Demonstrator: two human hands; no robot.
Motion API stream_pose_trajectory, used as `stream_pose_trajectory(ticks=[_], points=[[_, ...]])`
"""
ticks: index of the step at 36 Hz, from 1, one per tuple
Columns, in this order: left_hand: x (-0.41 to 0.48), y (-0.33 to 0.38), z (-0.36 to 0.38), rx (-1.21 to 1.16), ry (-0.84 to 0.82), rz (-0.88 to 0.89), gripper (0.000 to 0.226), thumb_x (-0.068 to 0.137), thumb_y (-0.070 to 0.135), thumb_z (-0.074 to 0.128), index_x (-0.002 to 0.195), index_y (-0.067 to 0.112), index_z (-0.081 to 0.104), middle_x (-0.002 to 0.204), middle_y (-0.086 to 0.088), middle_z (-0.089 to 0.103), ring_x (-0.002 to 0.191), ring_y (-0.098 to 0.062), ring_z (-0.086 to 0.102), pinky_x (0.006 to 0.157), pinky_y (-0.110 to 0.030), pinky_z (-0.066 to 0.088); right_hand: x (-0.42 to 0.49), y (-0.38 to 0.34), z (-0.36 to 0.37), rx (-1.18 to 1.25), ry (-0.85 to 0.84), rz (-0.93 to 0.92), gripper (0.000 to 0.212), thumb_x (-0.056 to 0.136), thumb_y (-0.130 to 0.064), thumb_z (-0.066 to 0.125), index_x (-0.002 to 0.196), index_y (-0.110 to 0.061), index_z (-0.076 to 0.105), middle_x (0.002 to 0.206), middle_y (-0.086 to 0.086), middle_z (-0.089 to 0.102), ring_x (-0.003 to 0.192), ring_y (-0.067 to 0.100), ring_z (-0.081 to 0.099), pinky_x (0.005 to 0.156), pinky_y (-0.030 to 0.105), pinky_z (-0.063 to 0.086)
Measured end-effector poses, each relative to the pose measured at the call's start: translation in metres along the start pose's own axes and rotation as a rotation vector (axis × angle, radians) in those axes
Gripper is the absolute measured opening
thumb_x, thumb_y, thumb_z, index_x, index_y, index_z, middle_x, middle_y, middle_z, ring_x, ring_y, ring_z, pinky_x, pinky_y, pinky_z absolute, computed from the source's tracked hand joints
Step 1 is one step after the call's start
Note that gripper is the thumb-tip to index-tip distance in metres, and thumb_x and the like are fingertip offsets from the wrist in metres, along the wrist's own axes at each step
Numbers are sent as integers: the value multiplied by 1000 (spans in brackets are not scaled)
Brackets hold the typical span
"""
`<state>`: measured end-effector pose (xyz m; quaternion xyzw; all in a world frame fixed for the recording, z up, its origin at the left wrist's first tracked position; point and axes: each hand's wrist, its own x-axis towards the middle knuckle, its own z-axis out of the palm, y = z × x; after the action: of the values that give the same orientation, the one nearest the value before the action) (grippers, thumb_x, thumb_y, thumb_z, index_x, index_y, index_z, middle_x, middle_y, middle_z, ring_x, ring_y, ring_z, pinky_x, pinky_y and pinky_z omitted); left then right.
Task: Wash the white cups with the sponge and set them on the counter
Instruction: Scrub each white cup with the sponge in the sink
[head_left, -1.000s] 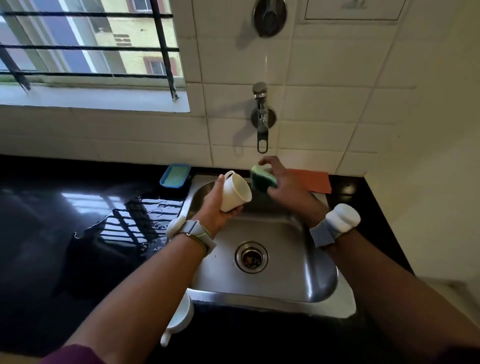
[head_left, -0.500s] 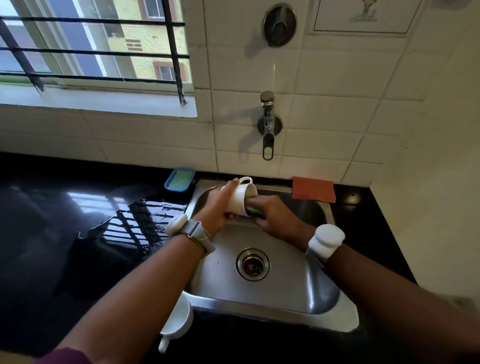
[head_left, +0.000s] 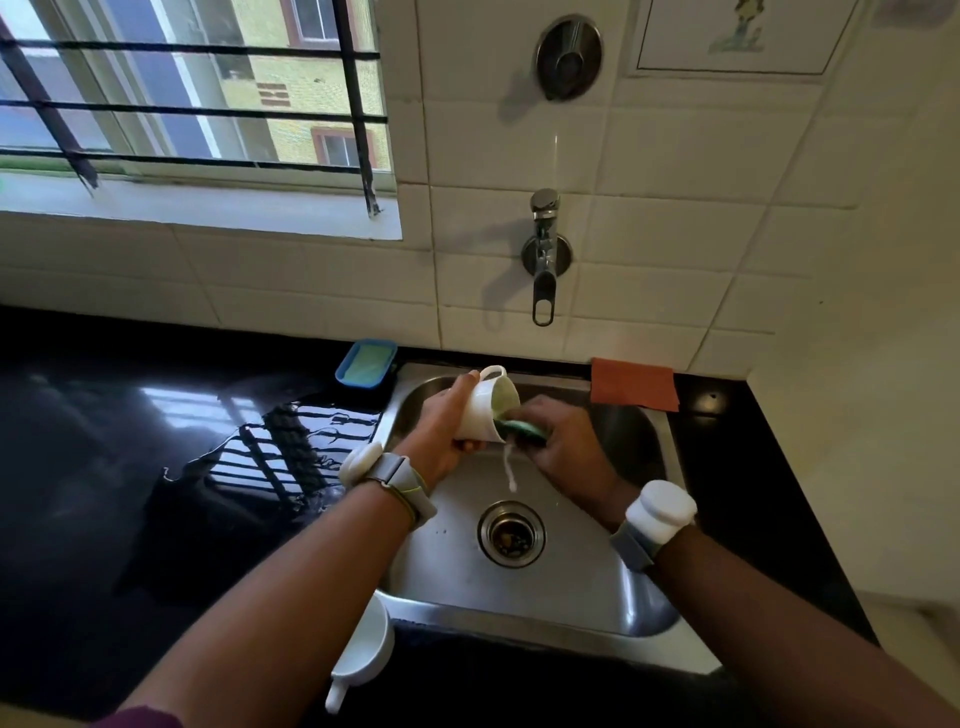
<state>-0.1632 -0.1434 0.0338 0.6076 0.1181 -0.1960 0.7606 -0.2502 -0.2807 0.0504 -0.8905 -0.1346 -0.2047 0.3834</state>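
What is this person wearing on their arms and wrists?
Each wrist carries a grey strap with a white rounded module: the left strap has a thin yellow-green line, the right module is a chunky puck. The forearms are bare; a maroon sleeve edge shows at the left upper arm.

Cup over sink, sponge at its mouth, right side. Soap dish at sink's back-left corner, cloth back-right, second cup on counter front-left, tap behind.

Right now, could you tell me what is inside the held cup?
The green sponge pokes in at the white cup's lower rim; white liquid drips out; its bottom is hidden.
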Motion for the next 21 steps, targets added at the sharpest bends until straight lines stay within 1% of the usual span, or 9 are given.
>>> stream_pose_trajectory(ticks=[4, 7, 9, 12, 14, 15, 17, 18, 21], points=[[-5, -5, 9, -23, -51, -50, 30, 85, 44, 62, 97, 16, 60, 82, -10, 67, 63, -22, 66, 44, -25, 50, 11, -7, 2, 61, 88, 23, 30, 72, 0, 74, 101, 1, 69, 100, 16, 69, 90, 20, 64, 81, 19, 47], [-9, 0, 18, -14, -90, -45, 31, 86, 44, 60, 97, 15, 60, 83, -10, 66, 69, -24, 64, 52, -28, 48, 22, -4, -4, -104, 112, 7, 34, 70, 3, 71, 104, 1, 68, 106, 17, 66, 98, 28, 61, 88, 33, 49], [-12, 3, 21, -19, -105, -44, 33, 86, 43, 60, 101, 14, 59, 84, -11, 65, 70, -25, 63, 49, -26, 45, 18, -1, -3, -196, 67, -15, 38, 68, 3, 73, 105, 2, 67, 107, 19, 65, 99, 34, 60, 88, 41, 49], [-13, 5, 16, -6, -107, -19, 36, 87, 40, 61, 109, 12, 59, 85, -11, 65, 66, -22, 63, 40, -22, 45, 11, 1, 2, -144, -94, -17, 36, 71, 1, 74, 106, 1, 68, 108, 19, 67, 101, 33, 62, 90, 41, 50], [-13, 1, 13, 5, -114, -4, 38, 85, 40, 62, 111, 13, 59, 85, -11, 66, 61, -20, 65, 43, -25, 49, 10, 1, 2, -19, -159, 55, 33, 74, 3, 71, 107, 0, 68, 107, 16, 68, 99, 24, 64, 89, 34, 52], [-13, -1, 13, 3, -116, 2, 36, 85, 41, 63, 109, 14, 59, 85, -11, 67, 59, -19, 66, 47, -28, 52, 11, 0, 2, 44, -170, 112, 32, 76, 3, 69, 108, 0, 67, 104, 13, 69, 94, 17, 65, 84, 30, 52], [-14, -3, 15, -11, -109, 53, 29, 85, 39, 64, 102, 16, 59, 84, -11, 66, 56, -17, 68, 48, -30, 54, 15, -5, 2, 199, -141, 267, 27, 80, 6, 61, 106, 0, 66, 89, 4, 69, 73, 2, 65, 66, 23, 52], [-14, -4, 17, -11, -103, 91, 27, 86, 37, 64, 101, 15, 59, 85, -12, 65, 58, -17, 67, 44, -29, 52, 18, -8, 3, 337, -98, 383, 25, 83, 7, 55, 105, 0, 65, 83, 2, 67, 64, 0, 65, 60, 22, 54], [-15, -3, 21, 60, -127, 239, 17, 87, 36, 63, 99, 26, 58, 99, -14, 61, 78, -23, 66, 47, -29, 53, 29, -17, 3, 980, 54, 797, 18, 91, -1, 47, 94, -4, 64, 83, 11, 68, 65, 20, 69, 56, 39, 59]])
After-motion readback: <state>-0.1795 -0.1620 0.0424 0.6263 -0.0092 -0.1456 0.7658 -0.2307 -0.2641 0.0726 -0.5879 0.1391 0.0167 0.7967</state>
